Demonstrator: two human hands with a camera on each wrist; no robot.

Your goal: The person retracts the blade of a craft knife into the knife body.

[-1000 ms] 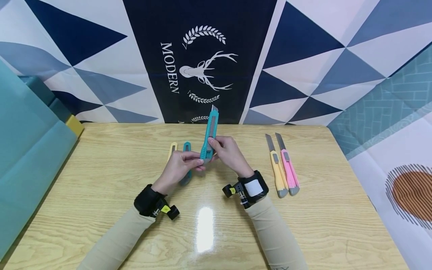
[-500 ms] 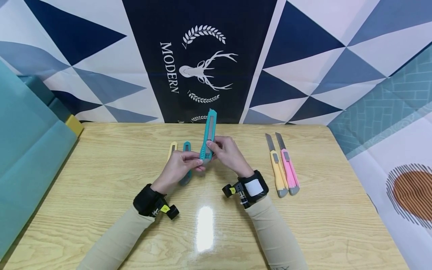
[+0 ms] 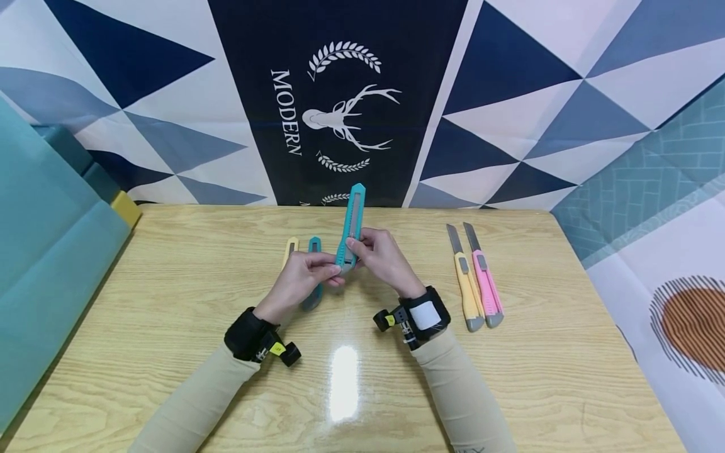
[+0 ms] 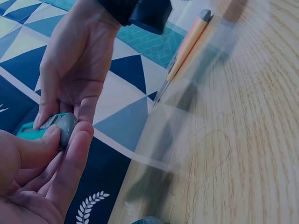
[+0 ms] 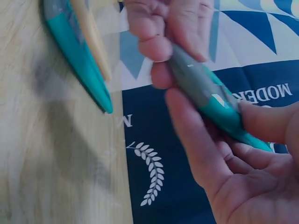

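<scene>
A teal utility knife [image 3: 354,211] with a grey end is held up over the table between both hands, no blade showing past its tip. My left hand [image 3: 299,277] pinches the grey end between thumb and fingers, as the left wrist view confirms. Around the body lies the grip of my right hand [image 3: 387,259], its thumb on the slider side. Under and beside the left hand, a yellow utility knife [image 3: 291,244] and a second teal utility knife [image 3: 314,244] rest on the table, partly covered by that hand.
To the right lie a yellow utility knife [image 3: 467,289] and a pink utility knife [image 3: 485,286], blades out and pointing at the back edge. The wooden table [image 3: 538,377] meets a patterned cloth [image 3: 493,126] behind. A blue-green surface [image 3: 51,251] rises at the left.
The blade that stuck out of the held knife's tip one second ago has gone inside the body. My right thumb has slid slightly down toward the grey end; the left hand stays put.
</scene>
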